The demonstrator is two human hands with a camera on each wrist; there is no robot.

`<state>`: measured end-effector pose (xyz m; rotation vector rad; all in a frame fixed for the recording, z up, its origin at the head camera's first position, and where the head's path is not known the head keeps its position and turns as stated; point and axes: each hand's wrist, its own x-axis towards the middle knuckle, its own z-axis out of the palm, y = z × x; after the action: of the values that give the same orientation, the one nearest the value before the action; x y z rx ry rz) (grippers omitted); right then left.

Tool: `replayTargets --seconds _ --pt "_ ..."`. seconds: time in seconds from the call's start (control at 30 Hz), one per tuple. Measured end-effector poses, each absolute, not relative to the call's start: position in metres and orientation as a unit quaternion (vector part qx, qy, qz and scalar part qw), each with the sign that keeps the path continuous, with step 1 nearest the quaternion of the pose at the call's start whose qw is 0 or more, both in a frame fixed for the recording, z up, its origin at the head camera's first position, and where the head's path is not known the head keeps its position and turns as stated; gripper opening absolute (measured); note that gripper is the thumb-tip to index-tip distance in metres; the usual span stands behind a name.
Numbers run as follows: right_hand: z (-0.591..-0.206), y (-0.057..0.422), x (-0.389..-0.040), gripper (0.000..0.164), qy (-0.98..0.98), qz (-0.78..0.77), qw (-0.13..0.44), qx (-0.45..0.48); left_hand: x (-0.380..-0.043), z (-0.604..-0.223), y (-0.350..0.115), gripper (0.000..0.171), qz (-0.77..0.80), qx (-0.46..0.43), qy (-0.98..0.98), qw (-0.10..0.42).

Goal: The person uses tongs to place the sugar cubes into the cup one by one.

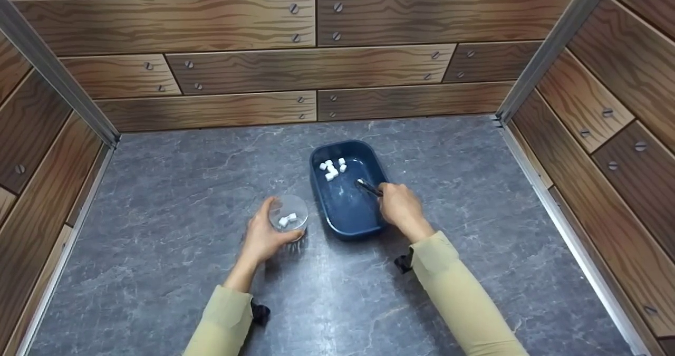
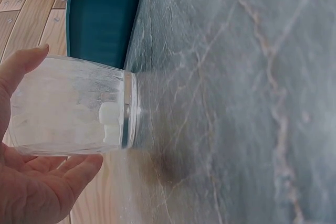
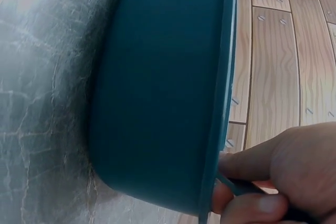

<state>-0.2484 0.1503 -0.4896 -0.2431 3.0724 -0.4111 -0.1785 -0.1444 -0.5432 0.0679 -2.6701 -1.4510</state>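
Observation:
My left hand point(image 1: 262, 236) grips a clear plastic cup point(image 2: 58, 108) from its left side, thumb and fingers on opposite sides. The cup stands upright on the floor, with a couple of white cubes point(image 1: 288, 219) at its bottom. To its right sits a dark blue rectangular tub point(image 1: 350, 233). Several more white cubes point(image 1: 331, 171) lie loose at the tub's far left. My right hand point(image 1: 401, 205), at the tub's right rim, pinches the dark handle of a slim utensil point(image 1: 367, 186). Its shiny tip is inside the tub, apart from the cubes; I cannot tell its exact kind.
Grey marble-patterned floor point(image 1: 184, 198) lies under everything. A wood-plank-patterned wall point(image 1: 253, 71) closes off the back, and similar panels stand at left and right. Metal strips point(image 1: 569, 240) run along the side edges.

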Motion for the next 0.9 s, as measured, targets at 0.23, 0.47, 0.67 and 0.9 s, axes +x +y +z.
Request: replayTargets --seconds 0.23,0.47,0.67,0.9 --pt "-0.482 0.151 -0.246 0.017 0.981 -0.174 0.03 -0.083 -0.179 -0.543 -0.144 0.094 -0.479 0.018 -0.876 0.061" --pt "-0.473 0.147 -0.238 0.024 0.972 -0.214 0.047 -0.085 -0.178 -0.543 -0.144 0.092 -0.475 0.012 -0.878 0.067" --pt "-0.464 0.141 -0.229 0.024 0.964 -0.241 0.048 -0.101 -0.178 -0.543 -0.144 0.095 -0.471 0.028 -0.88 0.052" --pt "-0.452 0.132 -0.215 0.023 0.955 -0.261 0.018 -0.136 -0.178 -0.543 -0.144 0.095 -0.472 0.029 -0.88 0.05"
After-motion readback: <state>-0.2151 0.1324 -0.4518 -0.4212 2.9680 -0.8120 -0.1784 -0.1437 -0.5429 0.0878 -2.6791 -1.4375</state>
